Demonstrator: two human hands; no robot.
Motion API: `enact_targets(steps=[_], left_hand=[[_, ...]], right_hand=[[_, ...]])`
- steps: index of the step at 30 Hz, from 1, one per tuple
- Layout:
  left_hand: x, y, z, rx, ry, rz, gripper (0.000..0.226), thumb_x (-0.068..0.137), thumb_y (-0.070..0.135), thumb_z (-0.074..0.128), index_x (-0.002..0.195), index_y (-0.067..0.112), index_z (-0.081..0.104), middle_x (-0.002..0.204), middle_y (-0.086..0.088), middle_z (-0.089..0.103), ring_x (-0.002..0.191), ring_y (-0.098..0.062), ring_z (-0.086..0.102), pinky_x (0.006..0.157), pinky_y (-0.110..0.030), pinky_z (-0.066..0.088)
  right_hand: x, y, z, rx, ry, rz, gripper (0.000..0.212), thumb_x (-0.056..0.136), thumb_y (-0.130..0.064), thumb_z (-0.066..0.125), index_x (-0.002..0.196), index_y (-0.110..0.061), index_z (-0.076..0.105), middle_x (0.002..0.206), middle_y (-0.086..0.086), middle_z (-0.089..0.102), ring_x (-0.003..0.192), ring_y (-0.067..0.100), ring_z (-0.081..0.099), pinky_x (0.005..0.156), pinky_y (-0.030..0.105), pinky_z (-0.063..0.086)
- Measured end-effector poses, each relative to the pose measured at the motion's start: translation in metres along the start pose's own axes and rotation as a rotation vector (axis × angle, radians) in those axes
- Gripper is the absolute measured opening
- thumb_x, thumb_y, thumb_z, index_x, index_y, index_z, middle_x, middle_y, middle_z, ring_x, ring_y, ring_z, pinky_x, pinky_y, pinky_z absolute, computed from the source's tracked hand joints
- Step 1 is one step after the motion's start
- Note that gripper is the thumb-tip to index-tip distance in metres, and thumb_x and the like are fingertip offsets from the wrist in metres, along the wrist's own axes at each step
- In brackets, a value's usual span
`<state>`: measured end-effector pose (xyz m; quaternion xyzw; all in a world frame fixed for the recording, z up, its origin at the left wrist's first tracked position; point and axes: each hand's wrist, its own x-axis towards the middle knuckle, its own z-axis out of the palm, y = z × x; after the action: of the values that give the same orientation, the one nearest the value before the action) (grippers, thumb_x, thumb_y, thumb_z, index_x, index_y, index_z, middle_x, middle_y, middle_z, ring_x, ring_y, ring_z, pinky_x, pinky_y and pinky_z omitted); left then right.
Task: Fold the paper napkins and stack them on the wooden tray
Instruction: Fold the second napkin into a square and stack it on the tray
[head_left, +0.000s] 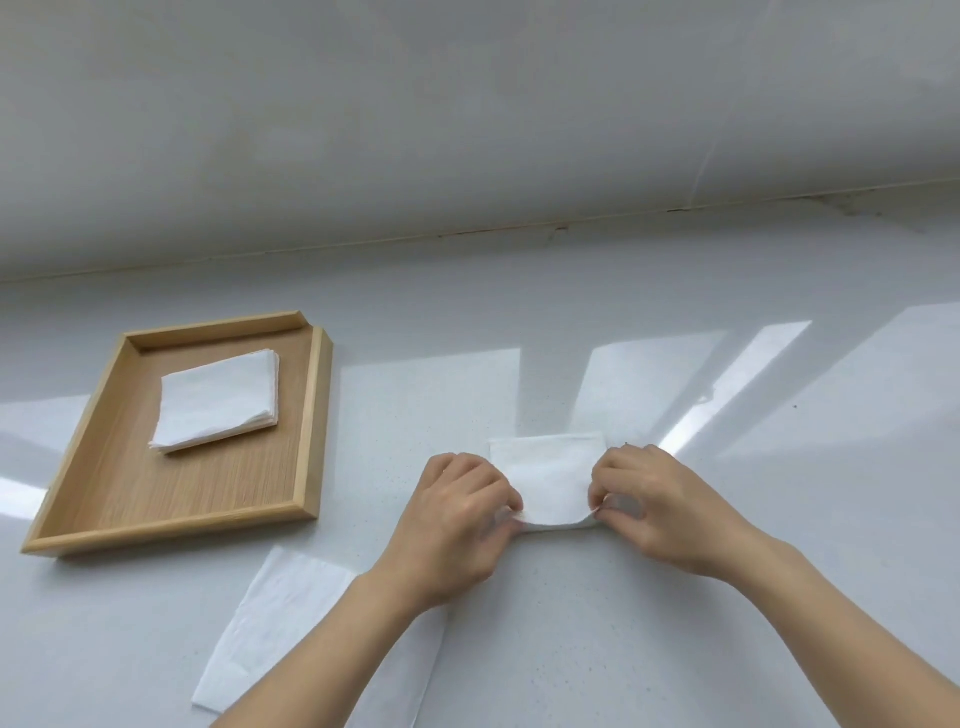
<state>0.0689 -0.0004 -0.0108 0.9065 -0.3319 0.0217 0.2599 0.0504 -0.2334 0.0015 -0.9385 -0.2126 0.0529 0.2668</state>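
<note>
The white paper napkin (545, 478) lies on the pale grey counter (675, 597), long axis left-right, between both hands; left hand (457, 514) and right hand (660, 499) pinch its near corners. The wooden tray (306, 415) sits well left, nearer the left hand.

Napkins (548, 480) plain white; tray (171, 488) light wood-grain; counter (675, 623) pale grey.
</note>
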Motion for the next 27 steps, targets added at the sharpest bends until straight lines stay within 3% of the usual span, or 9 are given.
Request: enact_targets(steps=[4, 7, 9, 11, 16, 22, 25, 27], left_hand=[[-0.003, 0.004, -0.003, -0.078, 0.015, -0.084, 0.031, 0.080, 0.050, 0.052, 0.087, 0.022, 0.063, 0.084, 0.011, 0.063, 0.091, -0.006, 0.049, 0.087, -0.022, 0.028], [0.012, 0.000, -0.002, -0.102, 0.127, -0.259, 0.031, 0.083, 0.045, 0.047, 0.081, 0.018, 0.063, 0.077, 0.006, 0.065, 0.079, -0.015, 0.055, 0.079, -0.026, 0.033], [0.026, -0.006, -0.001, -0.051, 0.165, -0.345, 0.022, 0.085, 0.036, 0.055, 0.081, 0.015, 0.063, 0.079, 0.002, 0.066, 0.079, -0.020, 0.055, 0.076, -0.029, 0.033], [0.038, -0.011, 0.001, -0.033, 0.176, -0.427, 0.015, 0.085, 0.029, 0.063, 0.086, 0.014, 0.063, 0.087, 0.000, 0.063, 0.087, -0.022, 0.052, 0.075, -0.027, 0.027], [0.052, -0.018, 0.003, -0.108, 0.037, -0.684, 0.025, 0.079, 0.038, 0.067, 0.096, 0.021, 0.062, 0.100, 0.007, 0.044, 0.106, -0.017, 0.037, 0.083, -0.024, 0.020], [0.049, -0.015, 0.008, -0.124, 0.078, -0.634, 0.011, 0.079, 0.031, 0.069, 0.076, 0.020, 0.065, 0.095, 0.008, 0.043, 0.104, -0.015, 0.035, 0.078, -0.021, 0.013], [0.038, -0.015, 0.014, -0.086, 0.268, -0.508, 0.013, 0.077, 0.027, 0.070, 0.074, 0.016, 0.065, 0.091, 0.007, 0.049, 0.098, -0.017, 0.041, 0.076, -0.022, 0.015], [0.030, -0.012, 0.013, -0.105, 0.352, -0.413, 0.018, 0.075, 0.032, 0.065, 0.072, 0.015, 0.064, 0.089, 0.008, 0.052, 0.095, -0.014, 0.042, 0.081, -0.017, 0.018]], right_hand=[[-0.001, 0.002, 0.000, -0.011, -0.035, 0.018, 0.028, 0.075, -0.047, 0.052, 0.078, -0.021, 0.062, 0.079, -0.010, 0.057, 0.074, 0.004, 0.040, 0.078, 0.010, 0.024], [-0.001, 0.002, 0.001, -0.007, -0.040, 0.026, 0.031, 0.076, -0.051, 0.049, 0.079, -0.023, 0.062, 0.082, -0.015, 0.049, 0.075, 0.000, 0.035, 0.081, 0.007, 0.022], [-0.001, 0.002, 0.003, -0.010, -0.044, 0.033, 0.033, 0.075, -0.052, 0.048, 0.080, -0.023, 0.062, 0.083, -0.016, 0.046, 0.075, 0.000, 0.033, 0.081, 0.009, 0.024], [0.000, 0.001, 0.003, -0.021, -0.046, 0.040, 0.037, 0.074, -0.054, 0.045, 0.083, -0.022, 0.061, 0.084, -0.015, 0.046, 0.077, 0.003, 0.036, 0.078, 0.013, 0.028], [-0.002, 0.000, 0.001, -0.005, -0.070, 0.050, 0.042, 0.073, -0.057, 0.041, 0.089, -0.023, 0.060, 0.088, -0.016, 0.044, 0.080, 0.005, 0.036, 0.079, 0.013, 0.027], [-0.001, 0.001, 0.002, 0.073, -0.034, 0.076, 0.043, 0.074, -0.056, 0.042, 0.089, -0.020, 0.061, 0.084, -0.019, 0.045, 0.082, 0.002, 0.041, 0.081, 0.018, 0.032], [0.000, 0.001, 0.008, 0.093, 0.150, 0.128, 0.037, 0.079, -0.048, 0.049, 0.093, -0.016, 0.061, 0.090, -0.010, 0.056, 0.086, 0.010, 0.051, 0.080, 0.027, 0.040], [0.001, 0.000, 0.013, 0.136, 0.321, 0.232, 0.037, 0.081, -0.038, 0.059, 0.108, -0.014, 0.057, 0.103, -0.005, 0.056, 0.096, 0.012, 0.051, 0.087, 0.031, 0.042]])
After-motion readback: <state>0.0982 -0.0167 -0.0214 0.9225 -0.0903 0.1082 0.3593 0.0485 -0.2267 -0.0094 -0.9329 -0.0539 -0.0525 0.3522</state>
